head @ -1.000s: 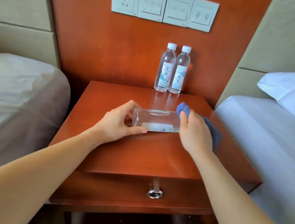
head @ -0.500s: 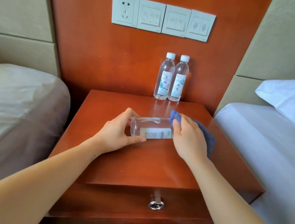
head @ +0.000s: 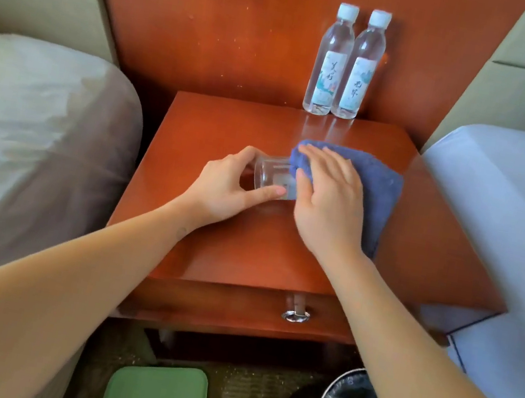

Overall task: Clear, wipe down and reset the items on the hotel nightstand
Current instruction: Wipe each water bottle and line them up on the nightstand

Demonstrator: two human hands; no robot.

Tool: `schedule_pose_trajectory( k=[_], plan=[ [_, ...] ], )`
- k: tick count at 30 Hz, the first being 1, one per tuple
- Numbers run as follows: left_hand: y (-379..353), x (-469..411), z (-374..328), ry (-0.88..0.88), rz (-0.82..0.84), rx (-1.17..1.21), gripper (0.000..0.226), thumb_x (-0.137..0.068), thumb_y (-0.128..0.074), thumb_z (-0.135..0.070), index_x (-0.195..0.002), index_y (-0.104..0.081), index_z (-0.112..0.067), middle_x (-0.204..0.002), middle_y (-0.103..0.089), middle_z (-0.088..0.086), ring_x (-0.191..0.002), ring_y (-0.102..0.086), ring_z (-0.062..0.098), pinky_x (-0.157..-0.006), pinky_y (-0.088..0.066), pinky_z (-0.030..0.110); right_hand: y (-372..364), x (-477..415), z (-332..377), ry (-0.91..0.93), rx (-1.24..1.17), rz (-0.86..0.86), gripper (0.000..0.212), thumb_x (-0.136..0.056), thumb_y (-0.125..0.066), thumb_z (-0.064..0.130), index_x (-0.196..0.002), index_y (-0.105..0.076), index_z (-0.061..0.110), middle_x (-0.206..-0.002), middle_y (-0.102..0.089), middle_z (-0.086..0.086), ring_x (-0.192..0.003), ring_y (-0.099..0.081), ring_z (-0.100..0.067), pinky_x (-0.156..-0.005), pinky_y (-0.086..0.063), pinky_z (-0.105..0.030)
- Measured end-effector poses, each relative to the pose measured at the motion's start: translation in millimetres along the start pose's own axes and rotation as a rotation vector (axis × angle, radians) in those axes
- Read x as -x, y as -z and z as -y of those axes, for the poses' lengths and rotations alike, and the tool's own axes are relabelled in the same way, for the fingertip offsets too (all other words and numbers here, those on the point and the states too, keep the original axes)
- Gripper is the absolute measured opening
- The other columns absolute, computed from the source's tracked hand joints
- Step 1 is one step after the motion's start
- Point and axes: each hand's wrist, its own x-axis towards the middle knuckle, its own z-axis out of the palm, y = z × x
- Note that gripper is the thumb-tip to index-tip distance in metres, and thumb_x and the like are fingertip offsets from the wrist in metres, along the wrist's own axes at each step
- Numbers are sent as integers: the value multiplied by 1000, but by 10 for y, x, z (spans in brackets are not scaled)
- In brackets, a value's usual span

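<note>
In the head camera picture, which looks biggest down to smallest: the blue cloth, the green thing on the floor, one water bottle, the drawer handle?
1. Blue cloth and green thing: about alike; the right hand hides part of the cloth, so unranked.
2. Left water bottle.
3. Drawer handle.

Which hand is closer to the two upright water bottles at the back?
Right. The right hand, on the blue cloth, lies directly in front of the two white-capped water bottles; the left hand, gripping the lying clear bottle, sits farther left.
</note>
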Motion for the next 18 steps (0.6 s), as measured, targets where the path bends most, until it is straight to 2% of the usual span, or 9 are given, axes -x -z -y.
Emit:
schedule_pose_trajectory(
  k=[3, 6, 9, 11, 12, 13, 15, 18],
  plan=[
    [25, -25, 33, -3, 1, 26, 63, -71, -56, -66, -111, -58, -17, -101, -68, -8, -98, -66, 15, -91, -49, 47, -60, 25, 259, 93, -62, 106, 48, -94, -37, 27, -133, -57, 8, -136, -58, -4, -131, -46, -22, -114, -24, -36],
    [30, -27, 55, -3, 11, 12, 70, -69, -60, -76, -117, -57, -24, -106, -68, -12, -103, -65, 12, -96, -47, 48, 75, -38, -17, 111, -7, 132, 46, -97, -37, 28, -135, -56, 10, -137, -57, -3, -133, -47, -21, -115, -27, -36],
    [34, -50, 25, 27, 38, -12, 71, -68, -59, -77, -120, -54, -28, -110, -68, -13, -106, -64, 10, -100, -45, 46, 208, -159, -337, -110, -5, 59, 39, -99, -41, 20, -128, -59, 1, -131, -61, -13, -126, -53, -30, -110, -35, -41],
    [44, -51, 13, 36, 46, -22, 69, -69, -59, -76, -120, -52, -29, -112, -67, -13, -106, -64, 10, -101, -45, 46, 237, -193, -345, -287, -32, 38, 39, -99, -39, 19, -127, -60, 1, -131, -60, -15, -127, -51, -31, -111, -35, -41],
    [50, -56, 10, 34, 44, -20, 69, -70, -60, -74, -121, -52, -28, -112, -67, -13, -106, -64, 11, -101, -45, 46, 215, -196, -299, -309, -28, 33, 40, -98, -38, 20, -126, -60, 2, -131, -60, -14, -128, -50, -30, -112, -34, -42],
    [43, -59, 14, 31, 38, -12, 68, -70, -61, -73, -121, -51, -28, -113, -67, -14, -107, -64, 11, -101, -45, 47, 190, -193, -221, -298, -10, 40, 42, -97, -36, 21, -126, -61, 3, -132, -60, -12, -130, -49, -30, -113, -33, -43],
    [33, -55, 20, 17, 29, 13, 66, -71, -63, -68, -120, -53, -24, -111, -67, -13, -105, -64, 10, -100, -45, 47, 109, -139, 14, -164, 42, 81, 46, -96, -34, 24, -127, -61, 5, -133, -60, -9, -132, -47, -29, -115, -29, -44],
    [32, -55, 34, -13, 16, 41, 60, -71, -60, -56, -115, -54, -15, -98, -68, -9, -94, -66, 19, -93, -46, 50, 15, -93, 350, 15, -24, 178, 50, -94, -33, 29, -132, -59, 9, -137, -58, -5, -134, -46, -24, -115, -25, -40]
  ],
)
